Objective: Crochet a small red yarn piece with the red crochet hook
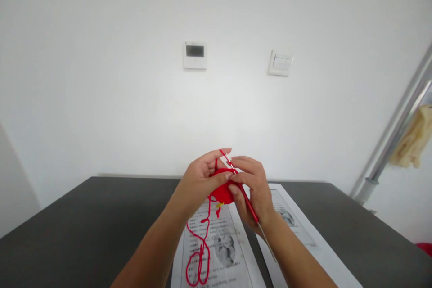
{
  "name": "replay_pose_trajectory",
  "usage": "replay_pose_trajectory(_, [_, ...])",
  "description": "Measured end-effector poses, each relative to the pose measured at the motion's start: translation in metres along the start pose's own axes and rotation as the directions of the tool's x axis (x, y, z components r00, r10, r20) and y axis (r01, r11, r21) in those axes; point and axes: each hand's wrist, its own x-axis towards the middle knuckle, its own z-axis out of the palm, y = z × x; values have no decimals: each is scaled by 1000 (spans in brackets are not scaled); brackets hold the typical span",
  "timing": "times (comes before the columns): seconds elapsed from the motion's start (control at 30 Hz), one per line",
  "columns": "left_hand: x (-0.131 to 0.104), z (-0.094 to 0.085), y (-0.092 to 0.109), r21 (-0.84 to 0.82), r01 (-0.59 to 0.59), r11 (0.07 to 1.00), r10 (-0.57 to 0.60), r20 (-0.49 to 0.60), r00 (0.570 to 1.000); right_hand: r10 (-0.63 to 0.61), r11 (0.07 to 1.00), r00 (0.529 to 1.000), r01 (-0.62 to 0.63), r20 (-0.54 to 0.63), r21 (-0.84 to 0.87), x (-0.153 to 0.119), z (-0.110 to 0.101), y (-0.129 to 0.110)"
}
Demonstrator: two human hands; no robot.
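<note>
Between my two hands is a red crochet piece (pixel 222 192), rounded in outline, partly covered by my fingers. My left hand (pixel 205 173) is closed on its left edge, thumb across the front, with red yarn running over the raised index finger. My right hand (pixel 252 184) grips a crochet hook (pixel 250 207) with a red handle and a metal shaft, its tip up near the left index finger by the yarn. A small yellow bit (pixel 220 205) shows at the piece's lower edge. Loose red yarn (pixel 202 238) hangs down and lies in loops over a printed sheet.
Two printed sheets, a left one (pixel 232 234) and a right one (pixel 303 234), lie on the dark table (pixel 84 225). Behind it, the white wall carries a thermostat panel (pixel 195 64) and a light switch (pixel 282 63). A metal pole (pixel 394 144) and a yellowish cloth (pixel 413 139) are at right.
</note>
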Motion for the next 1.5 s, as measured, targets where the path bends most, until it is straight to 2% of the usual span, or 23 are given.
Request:
replay_pose_trajectory(0.1, [3, -16, 4, -135, 142, 981, -118, 168, 979, 69, 989, 995, -77, 69, 124, 10, -11, -10])
replay_pose_trajectory(0.2, [2, -24, 7, -176, 201, 964, -154, 249, 956, 122, 978, 987, -137, 104, 155, 20, -24, -18])
replay_pose_trajectory(0.47, [-1, -15, 6, -205, 193, 959, -142, 239, 960, 107, 961, 987, -134, 119, 242, 24, -33, -16])
replay_pose_trajectory(0.6, [0, -18, 6, -199, 200, 959, -142, 270, 952, 182, 928, 976, -210, 116, 307, 23, -35, -15])
replay_pose_trajectory(0.7, [1, -20, 8, -259, 136, 956, -56, 295, 954, 243, 878, 966, -258, 91, 402, 22, -36, -16])
replay_pose_trajectory(0.87, [1, -19, 11, -345, 87, 935, 37, 337, 941, 391, 745, 914, -382, 105, 547, 18, -32, -16])
replay_pose_trajectory(1.1, [4, -23, 7, -368, 84, 926, 64, 373, 926, 250, 775, 958, -287, 143, 563, 21, -37, -13])
replay_pose_trajectory(1.23, [8, -26, 4, -380, 94, 920, 103, 468, 878, 326, 690, 931, -351, 161, 633, 22, -38, -14])
replay_pose_trajectory(1.37, [6, -28, 4, -356, 96, 930, 86, 462, 883, 416, 596, 894, -407, 168, 693, 18, -32, -18])
replay_pose_trajectory(1.5, [3, -29, 7, -337, 94, 937, 72, 448, 891, 419, 598, 898, -384, 134, 704, 15, -27, -20])
